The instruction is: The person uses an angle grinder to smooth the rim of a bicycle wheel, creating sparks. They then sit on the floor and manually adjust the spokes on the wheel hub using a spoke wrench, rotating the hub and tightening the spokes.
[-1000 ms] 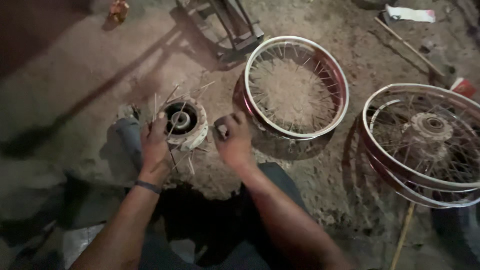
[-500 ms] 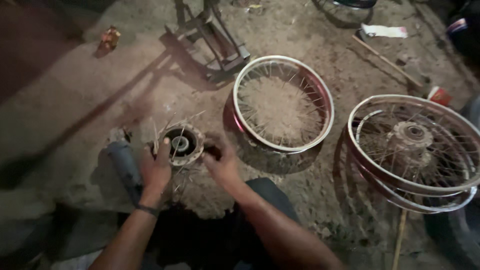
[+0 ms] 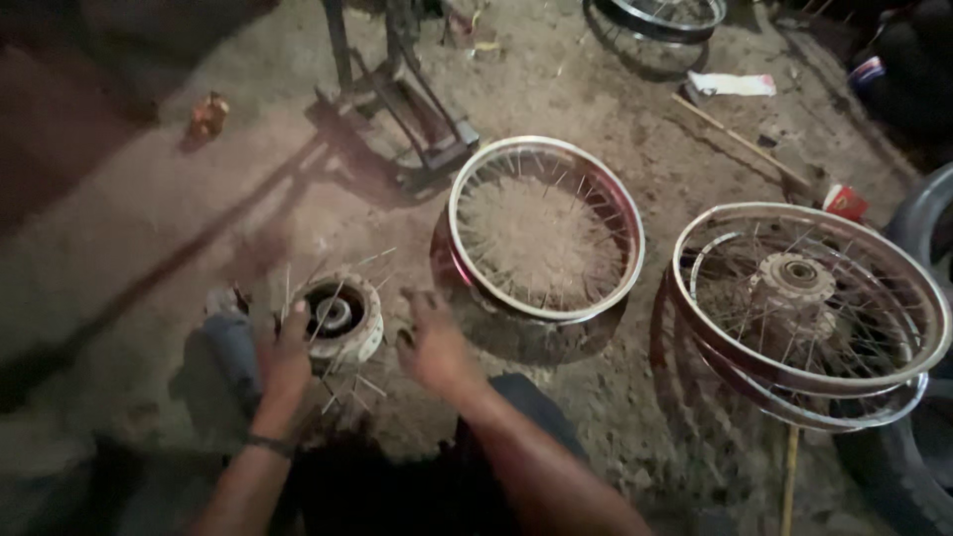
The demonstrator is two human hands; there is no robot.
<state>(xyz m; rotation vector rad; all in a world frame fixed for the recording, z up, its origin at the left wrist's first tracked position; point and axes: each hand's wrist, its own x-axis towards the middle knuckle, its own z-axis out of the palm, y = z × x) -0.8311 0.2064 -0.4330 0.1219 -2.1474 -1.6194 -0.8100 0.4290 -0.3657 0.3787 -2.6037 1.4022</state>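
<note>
Left hand (image 3: 283,362) grips a spoked hub (image 3: 340,318); right hand (image 3: 432,347) hovers half-open beside it. Three rims about: one bare (image 3: 546,228), two stacked (image 3: 809,303); stand (image 3: 397,99) behind.

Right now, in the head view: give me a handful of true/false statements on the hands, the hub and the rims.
1. The left hand rests on the wheel hub. True.
2. The hub is already laced into a rim. False: it stands alone on the dirt floor, with loose spokes sticking out.
3. The right hand grips the empty rim. False: it is beside the hub, apart from that rim.
4. A spoked wheel with its own hub lies at the right. True.
5. A metal stand is beyond the hub. True.
</note>
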